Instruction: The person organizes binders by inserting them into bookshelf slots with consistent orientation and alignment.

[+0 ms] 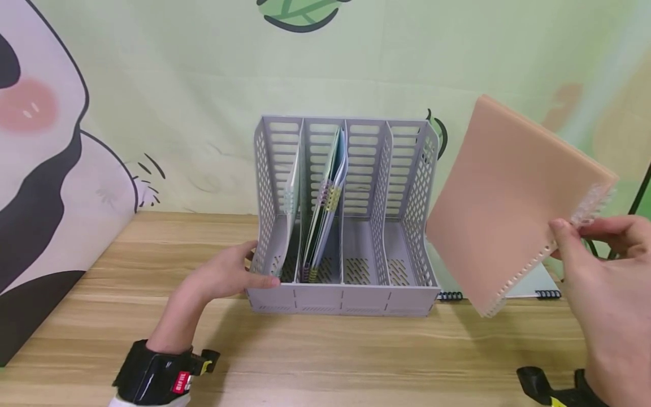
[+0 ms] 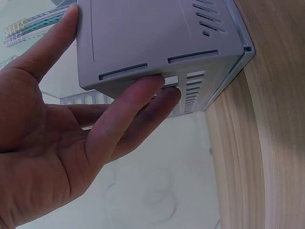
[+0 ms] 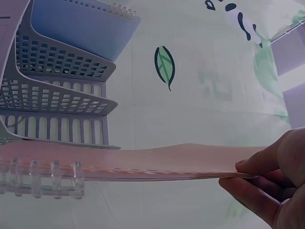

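Note:
A grey-purple desk file organizer (image 1: 341, 299) with upright dividers stands on the table. My left hand (image 1: 229, 271) holds its front left corner, thumb on the front edge and fingers against the side wall, as the left wrist view shows (image 2: 71, 129). My right hand (image 1: 605, 271) pinches a peach-coloured spiral notebook (image 1: 519, 198) between thumb and fingers, by its ring-bound edge. The notebook hangs tilted in the air beside the organizer's right side. In the right wrist view its clear rings (image 3: 55, 179) stick out at the left.
A thin pale notebook (image 1: 291, 203) leans in the organizer's leftmost slot. Several notebooks, one of them blue (image 3: 81, 28), stand in the second slot. Behind the peach notebook, a pale notebook with black rings (image 1: 539, 285) lies on the wooden table (image 1: 325, 362). A printed cloth (image 1: 203, 85) hangs behind.

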The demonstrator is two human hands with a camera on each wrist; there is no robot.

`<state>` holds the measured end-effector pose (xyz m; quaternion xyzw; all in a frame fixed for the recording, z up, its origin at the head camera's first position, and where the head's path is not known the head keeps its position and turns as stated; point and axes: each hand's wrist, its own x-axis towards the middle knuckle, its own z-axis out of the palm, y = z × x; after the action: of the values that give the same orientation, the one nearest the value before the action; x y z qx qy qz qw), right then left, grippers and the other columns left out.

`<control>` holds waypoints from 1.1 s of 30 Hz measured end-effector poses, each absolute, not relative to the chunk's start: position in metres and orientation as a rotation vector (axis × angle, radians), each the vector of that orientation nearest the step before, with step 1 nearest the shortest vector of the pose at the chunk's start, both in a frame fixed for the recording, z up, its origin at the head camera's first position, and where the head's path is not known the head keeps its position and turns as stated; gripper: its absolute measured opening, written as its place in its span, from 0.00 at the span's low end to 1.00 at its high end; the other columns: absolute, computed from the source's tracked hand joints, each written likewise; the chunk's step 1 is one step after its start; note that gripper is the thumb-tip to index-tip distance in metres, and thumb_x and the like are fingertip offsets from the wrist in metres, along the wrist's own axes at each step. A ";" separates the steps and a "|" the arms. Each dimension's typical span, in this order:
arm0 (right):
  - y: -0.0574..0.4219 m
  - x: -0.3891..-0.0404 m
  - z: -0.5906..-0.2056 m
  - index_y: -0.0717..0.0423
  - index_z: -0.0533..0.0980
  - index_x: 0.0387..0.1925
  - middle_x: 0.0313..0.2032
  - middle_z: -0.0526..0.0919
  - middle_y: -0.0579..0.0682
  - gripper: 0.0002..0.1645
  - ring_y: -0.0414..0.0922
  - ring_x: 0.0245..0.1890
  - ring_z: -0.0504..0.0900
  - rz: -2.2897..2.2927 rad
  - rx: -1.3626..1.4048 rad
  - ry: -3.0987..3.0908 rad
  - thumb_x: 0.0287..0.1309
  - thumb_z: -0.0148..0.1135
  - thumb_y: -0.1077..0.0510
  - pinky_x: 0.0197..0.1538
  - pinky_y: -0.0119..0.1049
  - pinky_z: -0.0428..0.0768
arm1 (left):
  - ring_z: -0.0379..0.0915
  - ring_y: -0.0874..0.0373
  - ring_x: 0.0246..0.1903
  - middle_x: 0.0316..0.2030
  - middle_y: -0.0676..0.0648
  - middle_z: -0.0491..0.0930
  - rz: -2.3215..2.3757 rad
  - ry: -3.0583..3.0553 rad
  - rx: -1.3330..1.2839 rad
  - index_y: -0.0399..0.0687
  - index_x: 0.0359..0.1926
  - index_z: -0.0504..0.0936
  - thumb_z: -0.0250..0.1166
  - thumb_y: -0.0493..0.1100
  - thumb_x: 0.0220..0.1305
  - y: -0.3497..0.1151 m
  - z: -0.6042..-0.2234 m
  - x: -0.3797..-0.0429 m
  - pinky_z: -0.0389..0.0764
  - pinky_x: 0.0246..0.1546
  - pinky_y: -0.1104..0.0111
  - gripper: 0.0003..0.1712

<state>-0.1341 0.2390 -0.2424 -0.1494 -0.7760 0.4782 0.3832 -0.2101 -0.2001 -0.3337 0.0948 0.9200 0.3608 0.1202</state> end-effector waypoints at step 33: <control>0.232 -0.131 -0.237 0.41 0.72 0.35 0.36 0.82 0.36 0.17 0.23 0.22 0.81 1.197 -0.209 -1.859 0.56 0.70 0.65 0.27 0.16 0.74 | 0.77 0.49 0.44 0.51 0.37 0.74 1.063 2.680 0.286 0.35 0.70 0.61 0.76 0.58 0.51 -0.200 -0.334 -0.210 0.78 0.37 0.63 0.54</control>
<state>-0.1312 0.2316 -0.2373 -0.0844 -0.7499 0.4827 0.4444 -0.2101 -0.1996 -0.3343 0.0980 0.9182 0.3641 0.1218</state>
